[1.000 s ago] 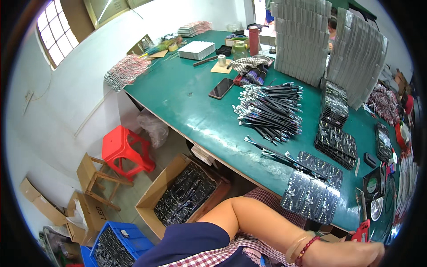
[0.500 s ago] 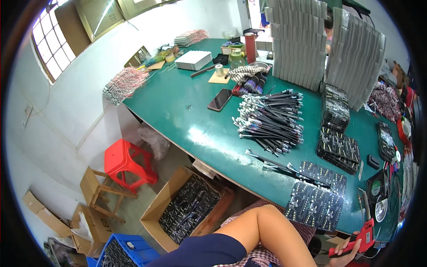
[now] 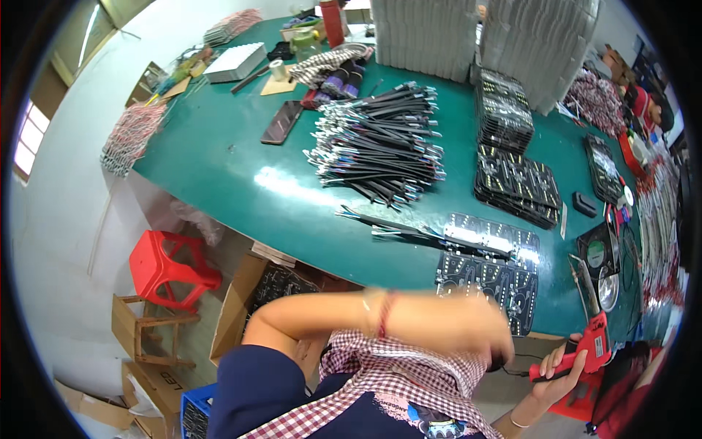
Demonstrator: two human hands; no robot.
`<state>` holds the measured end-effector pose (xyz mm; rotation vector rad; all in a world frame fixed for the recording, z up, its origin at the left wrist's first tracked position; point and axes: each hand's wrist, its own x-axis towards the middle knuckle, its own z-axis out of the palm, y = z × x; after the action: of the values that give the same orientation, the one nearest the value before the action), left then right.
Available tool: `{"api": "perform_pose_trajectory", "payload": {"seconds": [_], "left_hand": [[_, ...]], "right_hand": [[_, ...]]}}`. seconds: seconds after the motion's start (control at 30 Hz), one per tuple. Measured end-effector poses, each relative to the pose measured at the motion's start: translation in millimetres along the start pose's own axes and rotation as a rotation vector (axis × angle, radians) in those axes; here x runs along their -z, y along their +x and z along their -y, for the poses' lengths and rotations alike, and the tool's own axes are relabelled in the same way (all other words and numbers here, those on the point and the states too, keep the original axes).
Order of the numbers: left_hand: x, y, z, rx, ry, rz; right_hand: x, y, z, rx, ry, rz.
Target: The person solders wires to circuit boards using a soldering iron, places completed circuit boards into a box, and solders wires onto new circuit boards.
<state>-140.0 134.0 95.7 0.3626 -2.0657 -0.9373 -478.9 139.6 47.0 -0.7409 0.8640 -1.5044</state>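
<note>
My right hand (image 3: 561,371) is closed round the handle of a red soldering gun (image 3: 598,342), its long tip angled up over the table's right edge. My left hand (image 3: 479,322) is smeared by motion at the table's near edge, so its fingers cannot be made out. Just beyond it lie black circuit boards (image 3: 523,293) with rows of small light dots, partly covered by that hand. A second board panel (image 3: 491,233) sits behind them. Several black cables (image 3: 402,228) with stripped ends rest across the boards, pointing left.
A big pile of black cables (image 3: 384,143) covers mid-table, with a phone (image 3: 282,122) to its left. Stacked boards (image 3: 515,183) and tall grey stacks (image 3: 424,36) stand behind. A round fan-like device (image 3: 598,252) is at right. Below left are a red stool (image 3: 164,267) and a carton (image 3: 234,307).
My left arm has swung up from my lap to the boards' near edge. My right hand with the soldering gun has come further into view, and the whole view has shifted.
</note>
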Motion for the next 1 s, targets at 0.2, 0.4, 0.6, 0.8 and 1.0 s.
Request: {"api": "perform_pose_trajectory", "payload": {"seconds": [0.2, 0.4, 0.6, 0.8, 1.0], "left_hand": [[140.7, -95.1, 110.2, 0.561, 1.102, -0.484], [148.4, -93.0, 149.5, 0.482, 1.138, -0.251], [173.5, -77.7, 143.0, 0.473, 0.754, -0.485], [144.3, -70.0, 153.0, 0.412, 1.100, -0.080], [163.6, -46.0, 121.3, 0.394, 0.833, -0.389]], "right_hand": [[-16.5, -0.9, -22.0, -0.080, -0.024, 0.032], [-39.3, 2.9, -37.6, -0.112, -0.015, 0.044], [-42.6, 1.7, -37.8, -0.122, -0.081, 0.061], [-40.3, 3.2, -41.3, -0.130, -0.093, 0.049], [-30.5, -1.1, -33.8, -0.130, -0.090, 0.079]]}}
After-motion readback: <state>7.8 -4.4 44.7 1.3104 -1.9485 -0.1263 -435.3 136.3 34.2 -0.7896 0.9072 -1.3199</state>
